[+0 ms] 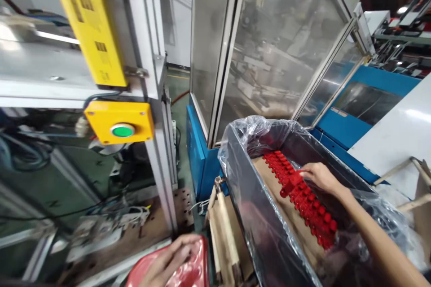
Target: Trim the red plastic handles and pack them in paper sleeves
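In a dark bin [269,215] lined with clear plastic, many small red plastic parts [311,208] stand packed in a long row on brown cardboard. My right hand [319,177] reaches into the bin from the right, its fingers pinched on a red plastic part [292,181] that sits a bit higher than the row. At the bottom edge, my left hand [175,260] is slightly blurred, with fingers stretched out over a glossy red container [197,267]. Whether it touches that container I cannot tell. Part of the container is cut off by the frame.
A yellow box with a green button [123,131] is fixed to an aluminium post [158,152] at left, below a yellow bar [90,27]. Behind the bin stands a blue machine [202,161] with clear panels. A wooden frame [224,228] leans beside the bin.
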Demonstrator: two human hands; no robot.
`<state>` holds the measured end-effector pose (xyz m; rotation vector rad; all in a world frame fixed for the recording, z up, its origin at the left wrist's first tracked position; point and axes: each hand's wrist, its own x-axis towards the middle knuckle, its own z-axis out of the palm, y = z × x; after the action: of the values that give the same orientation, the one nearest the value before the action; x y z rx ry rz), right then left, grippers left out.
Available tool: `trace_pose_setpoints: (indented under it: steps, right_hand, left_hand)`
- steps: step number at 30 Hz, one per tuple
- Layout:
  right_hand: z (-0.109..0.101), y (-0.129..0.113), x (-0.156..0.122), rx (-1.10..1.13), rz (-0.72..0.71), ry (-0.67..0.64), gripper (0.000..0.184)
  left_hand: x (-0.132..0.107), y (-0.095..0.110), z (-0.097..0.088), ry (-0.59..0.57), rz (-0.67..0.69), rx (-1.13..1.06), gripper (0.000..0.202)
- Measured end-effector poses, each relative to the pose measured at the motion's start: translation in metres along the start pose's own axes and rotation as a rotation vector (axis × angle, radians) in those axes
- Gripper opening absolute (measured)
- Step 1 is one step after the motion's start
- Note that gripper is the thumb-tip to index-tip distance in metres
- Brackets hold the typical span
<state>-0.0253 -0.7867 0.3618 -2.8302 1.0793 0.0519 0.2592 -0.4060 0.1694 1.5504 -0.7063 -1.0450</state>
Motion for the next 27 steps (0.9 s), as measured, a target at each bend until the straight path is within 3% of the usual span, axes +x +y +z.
trace_pose_setpoints:
  steps: [4,8,12,16,17,19,22,27]
  right_hand:
    - [-0.067,-0.026,-0.053,0.142,-0.213,0.313,0.039]
    - [-0.099,-0.068,-0.094,0.276,-0.339,0.421,0.030]
    - [-0.089,-0.111,-0.099,0.441,-0.512,0.304,0.027]
    - [-0.062,-0.144,-0.081,0.553,-0.658,0.178,0.028]
    - [-0.055,-0.150,-0.076,0.560,-0.685,0.157,0.028]
    - [-0.046,-0.160,-0.066,0.556,-0.724,0.120,0.028]
    - [-0.038,-0.176,-0.050,0.518,-0.769,0.051,0.031]
    - [-0.030,-0.219,-0.021,0.453,-0.874,-0.085,0.039]
  left_hand:
    - [0.014,0.056,0.023,-0.004,0.164,-0.129,0.066]
    - [0.019,0.100,0.057,-0.086,0.314,-0.272,0.051]
    - [0.014,0.111,0.095,-0.264,0.303,-0.498,0.053]
    - [-0.005,0.104,0.119,-0.665,0.092,-0.778,0.069]
    - [-0.011,0.102,0.120,-0.713,0.058,-0.829,0.071]
    - [-0.022,0.098,0.118,-0.656,0.053,-0.875,0.063]
    - [-0.036,0.091,0.106,-0.419,0.104,-0.885,0.049]
    - [-0.057,0.076,0.086,-0.266,0.052,-0.990,0.060]
